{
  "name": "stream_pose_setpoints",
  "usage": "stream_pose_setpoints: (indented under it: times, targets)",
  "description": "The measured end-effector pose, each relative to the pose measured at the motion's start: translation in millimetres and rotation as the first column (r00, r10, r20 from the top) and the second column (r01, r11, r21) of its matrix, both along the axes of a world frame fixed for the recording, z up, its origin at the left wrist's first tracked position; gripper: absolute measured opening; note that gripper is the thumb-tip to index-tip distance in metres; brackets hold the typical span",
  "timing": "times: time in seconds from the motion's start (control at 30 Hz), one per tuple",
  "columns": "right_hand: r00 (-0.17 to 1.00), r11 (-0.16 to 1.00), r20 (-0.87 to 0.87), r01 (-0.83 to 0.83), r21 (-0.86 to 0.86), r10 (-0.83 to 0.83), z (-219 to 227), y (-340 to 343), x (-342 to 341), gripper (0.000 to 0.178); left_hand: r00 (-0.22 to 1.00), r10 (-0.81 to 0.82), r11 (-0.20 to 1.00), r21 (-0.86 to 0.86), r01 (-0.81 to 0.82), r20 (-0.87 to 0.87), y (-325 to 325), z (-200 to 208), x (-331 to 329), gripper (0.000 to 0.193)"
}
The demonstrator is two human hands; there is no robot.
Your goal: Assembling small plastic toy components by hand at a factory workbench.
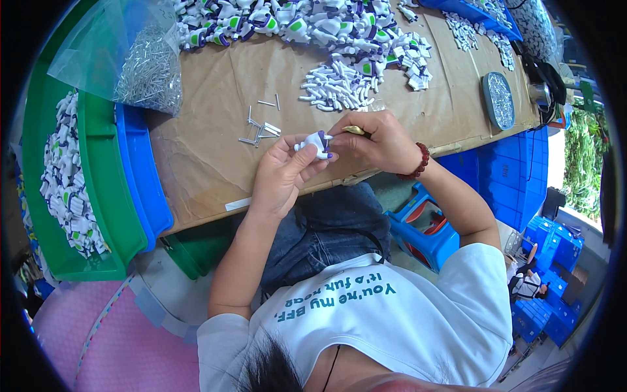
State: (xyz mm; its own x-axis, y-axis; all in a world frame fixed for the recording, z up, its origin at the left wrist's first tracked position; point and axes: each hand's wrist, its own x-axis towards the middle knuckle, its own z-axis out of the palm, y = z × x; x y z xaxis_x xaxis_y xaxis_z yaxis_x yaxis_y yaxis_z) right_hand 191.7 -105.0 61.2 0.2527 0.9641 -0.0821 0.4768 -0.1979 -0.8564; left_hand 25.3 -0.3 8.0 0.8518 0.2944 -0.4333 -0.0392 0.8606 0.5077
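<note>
My left hand (285,171) is closed around a small white and purple toy figure part (315,146), pinched between thumb and fingers above the table's near edge. My right hand (382,142) meets it from the right, thumb and forefinger at the toy's side. A small brass-coloured tool (354,130) sticks out of the right hand's grip; its other end is hidden by the fingers. Left of the toy, several thin white-silver pins (266,130) lie loose on the brown paper table cover (212,157).
White, purple and green toy parts (320,23) heap at the back, with small white pieces (336,86) before them. A bag of pins (151,68) lies back left. Green (108,189) and blue bins (140,176) flank the left. A pin dish (499,100) sits right; a blue stool (428,238) stands below.
</note>
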Motion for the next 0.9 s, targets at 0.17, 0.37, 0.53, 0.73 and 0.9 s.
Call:
stream_pose_setpoints:
  times: [0.17,0.37,0.53,0.73,0.9]
  targets:
    - [1.000,1.000,-0.025,-0.007,0.005,0.007,1.0,-1.3,0.1,0.012,1.000,-0.004,1.000,-0.029,0.004,-0.004,1.7,2.3,-0.5,0.022]
    - [1.000,1.000,-0.019,-0.004,-0.011,0.004,-0.3,-1.0,-0.7,0.011,1.000,-0.020,1.000,-0.020,0.019,-0.015,2.7,3.7,-0.1,0.022]
    - [1.000,0.999,0.010,-0.016,0.037,0.016,1.8,-2.0,-1.9,0.011,0.999,-0.034,0.999,-0.030,0.033,-0.019,3.9,4.1,0.4,0.022]
    - [0.974,0.977,0.215,-0.109,0.183,0.069,-3.8,-5.0,-3.0,0.021,1.000,-0.026,0.999,-0.046,0.025,-0.017,3.9,0.2,0.4,0.022]
    - [0.887,0.917,0.446,-0.273,0.291,0.123,-7.7,-6.4,-1.7,0.025,0.998,-0.025,0.998,-0.061,0.021,-0.061,3.8,4.0,1.4,0.020]
